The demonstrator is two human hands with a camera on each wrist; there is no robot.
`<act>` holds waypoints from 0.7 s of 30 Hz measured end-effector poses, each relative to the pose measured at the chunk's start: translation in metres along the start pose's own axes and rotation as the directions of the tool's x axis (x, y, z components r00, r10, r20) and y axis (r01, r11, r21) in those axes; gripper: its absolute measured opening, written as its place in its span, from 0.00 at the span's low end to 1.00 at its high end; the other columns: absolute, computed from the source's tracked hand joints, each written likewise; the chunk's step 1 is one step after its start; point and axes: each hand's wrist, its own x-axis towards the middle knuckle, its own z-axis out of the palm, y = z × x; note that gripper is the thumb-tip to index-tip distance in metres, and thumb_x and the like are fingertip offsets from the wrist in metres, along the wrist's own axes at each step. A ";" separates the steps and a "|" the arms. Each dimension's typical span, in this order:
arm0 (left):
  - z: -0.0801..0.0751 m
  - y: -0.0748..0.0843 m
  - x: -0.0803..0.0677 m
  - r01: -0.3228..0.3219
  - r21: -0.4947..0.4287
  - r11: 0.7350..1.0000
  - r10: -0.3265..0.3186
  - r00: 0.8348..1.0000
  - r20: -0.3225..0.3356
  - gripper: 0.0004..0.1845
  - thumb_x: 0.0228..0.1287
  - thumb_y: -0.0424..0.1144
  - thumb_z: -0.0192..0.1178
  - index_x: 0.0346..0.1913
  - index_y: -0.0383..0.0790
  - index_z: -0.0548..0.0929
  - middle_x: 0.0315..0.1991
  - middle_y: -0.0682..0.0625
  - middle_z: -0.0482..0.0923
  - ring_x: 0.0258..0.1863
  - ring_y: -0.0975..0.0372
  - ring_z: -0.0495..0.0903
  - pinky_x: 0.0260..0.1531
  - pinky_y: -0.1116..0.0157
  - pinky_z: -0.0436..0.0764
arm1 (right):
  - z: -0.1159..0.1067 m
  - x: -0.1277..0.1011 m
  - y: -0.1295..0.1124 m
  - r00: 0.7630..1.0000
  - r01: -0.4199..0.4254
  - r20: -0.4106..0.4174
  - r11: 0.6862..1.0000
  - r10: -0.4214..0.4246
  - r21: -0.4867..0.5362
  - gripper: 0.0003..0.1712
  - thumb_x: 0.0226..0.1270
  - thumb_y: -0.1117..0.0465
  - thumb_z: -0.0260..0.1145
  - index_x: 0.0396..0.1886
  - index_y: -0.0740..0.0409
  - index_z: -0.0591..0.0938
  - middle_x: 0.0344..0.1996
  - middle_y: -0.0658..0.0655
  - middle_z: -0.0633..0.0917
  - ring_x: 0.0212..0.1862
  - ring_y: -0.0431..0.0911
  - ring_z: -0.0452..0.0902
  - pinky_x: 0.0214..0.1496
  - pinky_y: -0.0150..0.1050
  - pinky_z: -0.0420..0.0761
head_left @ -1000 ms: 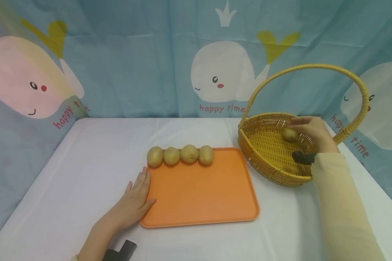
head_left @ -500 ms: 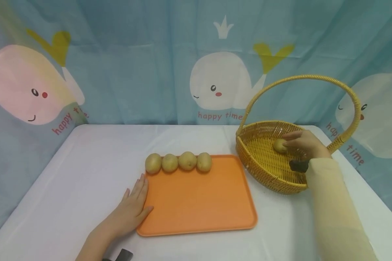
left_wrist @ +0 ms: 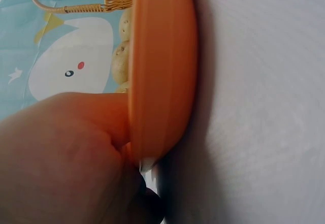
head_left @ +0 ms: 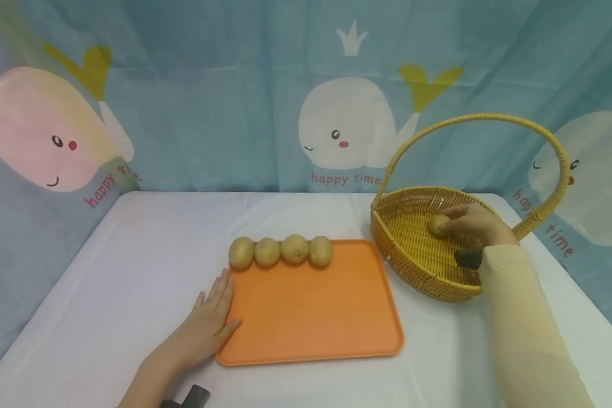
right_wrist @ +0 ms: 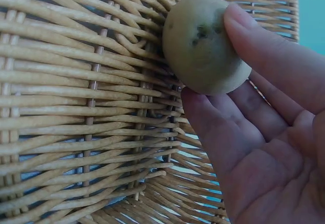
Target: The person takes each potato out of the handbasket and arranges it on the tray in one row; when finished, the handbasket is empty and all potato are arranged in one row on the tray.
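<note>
Inside the wicker basket [head_left: 413, 266], at the right of the table, my right hand [head_left: 474, 222] pinches a potato [head_left: 438, 225]. The right wrist view has the thumb on one side of this potato [right_wrist: 203, 46] and fingertips on the other, close against the woven surface. My left hand [head_left: 206, 323] rests along the left edge of the orange tray [head_left: 311, 311], its fingers straight and the thumb over the rim. Several potatoes [head_left: 294, 249] stand in a row along the tray's far edge, starting at the left corner.
A tall arched handle [head_left: 489, 117] spans the basket, with the right forearm coming in beside it. Behind the white-covered table [head_left: 148, 255] hangs a blue curtain [head_left: 224, 124] printed with whales.
My right hand has moved the potato a little left and lower inside the basket. The left hand stays at the tray's edge. The head view has tilted slightly.
</note>
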 end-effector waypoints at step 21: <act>0.000 -0.001 0.000 -0.007 -0.009 1.000 0.007 1.000 0.000 0.39 0.68 0.42 0.54 0.69 0.20 0.49 0.72 0.30 0.38 0.70 0.38 0.42 0.62 0.35 0.44 | 0.001 0.005 -0.006 0.972 0.231 0.019 0.945 -0.233 -0.230 0.33 0.53 0.59 0.74 0.57 0.72 0.76 0.55 0.69 0.77 0.58 0.63 0.70 0.60 0.58 0.67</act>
